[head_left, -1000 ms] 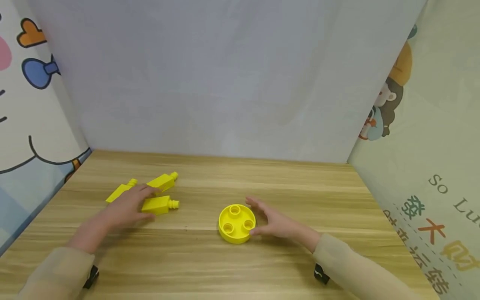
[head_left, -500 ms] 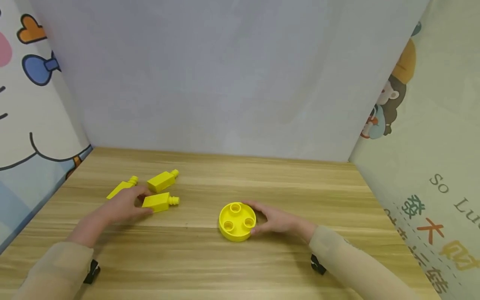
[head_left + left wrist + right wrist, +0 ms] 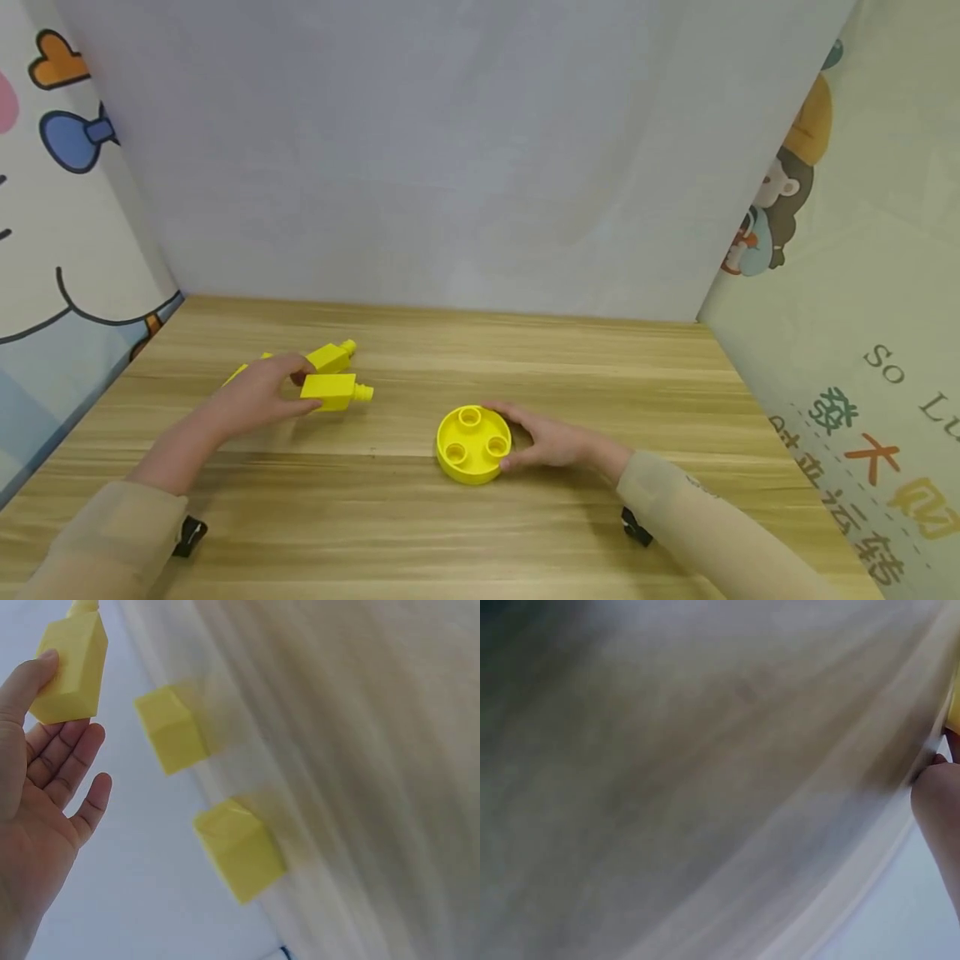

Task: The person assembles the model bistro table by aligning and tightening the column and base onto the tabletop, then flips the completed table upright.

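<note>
In the head view my left hand (image 3: pixel 258 398) pinches a yellow rectangular block with a threaded stub (image 3: pixel 330 391), raised a little above the wood. The left wrist view shows the thumb on one face of this block (image 3: pixel 73 671), the fingers behind it. Two similar yellow blocks lie on the table beyond and beside that hand: one (image 3: pixel 330 357) is mostly visible, the other (image 3: pixel 236 373) is largely covered by the hand. My right hand (image 3: pixel 551 437) holds the right rim of a round yellow base (image 3: pixel 468 471) with three raised ring sockets. Only its edge (image 3: pixel 955 709) enters the right wrist view.
The wood-grain table (image 3: pixel 420 533) carries all the yellow parts. A pale cloth (image 3: pixel 450 167) rises at the back edge. Printed cloths flank the table, a cartoon one (image 3: pixel 90 242) at left and a lettered one (image 3: pixel 847 317) at right.
My left hand has taken hold of the nearest block and lifted it slightly, moving it to the right. My right hand has come against the round base's rim and now stays there.
</note>
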Demonstrator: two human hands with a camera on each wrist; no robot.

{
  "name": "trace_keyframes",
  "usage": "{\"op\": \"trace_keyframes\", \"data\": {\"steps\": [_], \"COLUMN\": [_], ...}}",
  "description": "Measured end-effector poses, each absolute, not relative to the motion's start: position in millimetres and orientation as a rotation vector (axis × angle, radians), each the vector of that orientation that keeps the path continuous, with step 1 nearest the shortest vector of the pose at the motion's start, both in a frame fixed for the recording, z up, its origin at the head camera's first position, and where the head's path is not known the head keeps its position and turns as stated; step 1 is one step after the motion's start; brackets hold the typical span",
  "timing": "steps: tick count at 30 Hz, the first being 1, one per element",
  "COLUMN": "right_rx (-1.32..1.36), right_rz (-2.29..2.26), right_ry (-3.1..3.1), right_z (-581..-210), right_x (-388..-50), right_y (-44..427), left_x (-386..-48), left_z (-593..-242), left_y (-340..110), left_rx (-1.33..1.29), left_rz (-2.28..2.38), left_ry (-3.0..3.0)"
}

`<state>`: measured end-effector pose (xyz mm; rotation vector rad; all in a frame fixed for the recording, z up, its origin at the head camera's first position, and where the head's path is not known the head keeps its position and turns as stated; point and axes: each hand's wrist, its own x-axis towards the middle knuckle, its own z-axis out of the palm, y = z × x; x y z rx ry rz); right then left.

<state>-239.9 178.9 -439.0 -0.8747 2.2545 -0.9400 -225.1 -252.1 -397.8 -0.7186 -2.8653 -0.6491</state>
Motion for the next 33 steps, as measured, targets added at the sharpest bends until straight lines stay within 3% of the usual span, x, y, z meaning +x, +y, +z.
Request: {"op": "trace_keyframes", "data": {"steps": [19,33], "right_rx": [-0.901,-0.906], "right_rz": [-0.864,-0.846], "right_ry": [2.295,2.297], "right_z": [-438,-440], "right_x": [-243,-244], "right_y": [179,179], "left_x": [-217,-215], "left_z": [-338,-332], "left_y": [-195,-146], "left_rx": [-1.009,-1.267], "left_rz": [-0.527,-0.826], "left_ry": [-2.644,-2.519]}}
